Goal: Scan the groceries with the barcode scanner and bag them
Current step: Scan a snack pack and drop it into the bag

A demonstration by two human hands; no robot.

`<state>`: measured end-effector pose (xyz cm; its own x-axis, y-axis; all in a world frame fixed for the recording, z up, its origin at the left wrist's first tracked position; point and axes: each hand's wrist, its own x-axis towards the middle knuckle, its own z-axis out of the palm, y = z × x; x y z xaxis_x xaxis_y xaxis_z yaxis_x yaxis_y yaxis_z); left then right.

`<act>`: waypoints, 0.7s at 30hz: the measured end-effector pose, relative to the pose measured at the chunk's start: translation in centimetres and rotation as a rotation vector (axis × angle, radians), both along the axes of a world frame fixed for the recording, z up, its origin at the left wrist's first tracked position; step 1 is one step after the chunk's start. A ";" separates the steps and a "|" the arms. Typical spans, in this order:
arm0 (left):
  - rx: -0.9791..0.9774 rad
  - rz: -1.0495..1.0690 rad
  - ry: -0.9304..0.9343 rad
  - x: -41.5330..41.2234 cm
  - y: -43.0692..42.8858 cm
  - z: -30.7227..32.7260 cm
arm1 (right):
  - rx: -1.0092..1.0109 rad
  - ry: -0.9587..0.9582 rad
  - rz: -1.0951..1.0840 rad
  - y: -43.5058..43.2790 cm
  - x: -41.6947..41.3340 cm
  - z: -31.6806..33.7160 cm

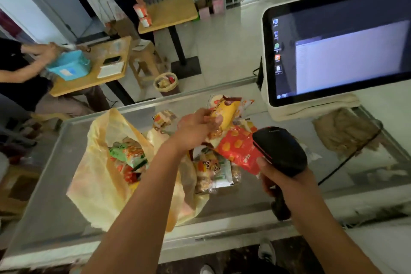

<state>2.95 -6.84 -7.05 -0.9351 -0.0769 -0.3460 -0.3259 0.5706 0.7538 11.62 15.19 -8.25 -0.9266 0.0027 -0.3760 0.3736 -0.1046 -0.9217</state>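
My left hand (195,128) grips a yellow snack packet (226,110) and holds it above the pile on the glass counter (55,184). My right hand (280,179) grips the black barcode scanner (279,150), whose head points toward the packets. Under the scanner lies a red packet with orange shapes (239,150). A clear packet of small cakes (213,173) lies beside it. The yellow plastic bag (97,176) stands open at the left, with several packets (127,159) inside.
A white touchscreen monitor (338,44) stands at the counter's right rear, with a beige cloth (344,131) below it. The scanner's cable (347,160) runs across the glass. Beyond the counter are wooden tables, a person at a blue bin (69,66) and a wastebasket (166,83).
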 end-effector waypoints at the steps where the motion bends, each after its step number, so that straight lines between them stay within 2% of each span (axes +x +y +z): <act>1: 0.202 0.056 0.010 0.6 0.1 -0.6 | -0.062 -0.012 0.010 -0.5 0.8 1.1; 3: 0.683 0.209 -0.072 1.4 0.0 -0.5 | -0.152 -0.026 0.033 -1.7 2.3 3.0; 5: 1.086 0.308 -0.179 2.1 -0.7 0.6 | -0.188 -0.019 0.055 -2.9 3.8 4.4; 7: 1.283 0.266 -0.199 2.6 -1.7 1.7 | -0.177 0.011 0.067 -4.3 5.1 5.3; 9: 1.332 0.169 -0.167 2.9 -2.7 2.8 | -0.117 0.056 0.087 -5.7 6.2 6.0; 12: 1.298 0.082 -0.127 3.2 -3.4 3.8 | -0.012 0.143 0.120 -7.5 7.2 6.3; 16: 1.250 0.161 -0.069 3.6 -3.9 3.9 | 0.161 0.248 0.130 -8.8 7.5 6.5; 18: 1.132 0.173 0.029 3.8 -4.3 3.9 | 0.247 0.286 0.111 -9.1 7.6 6.8; 21: 0.918 0.255 0.139 3.9 -4.8 4.1 | 0.244 0.316 0.034 -9.5 7.5 7.3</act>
<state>6.86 -11.62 -3.00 -0.9648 -0.0381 -0.2602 -0.2328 -0.3364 0.9125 19.17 5.71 -0.98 -0.9977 0.0239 -0.0640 0.0667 0.1395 -0.9880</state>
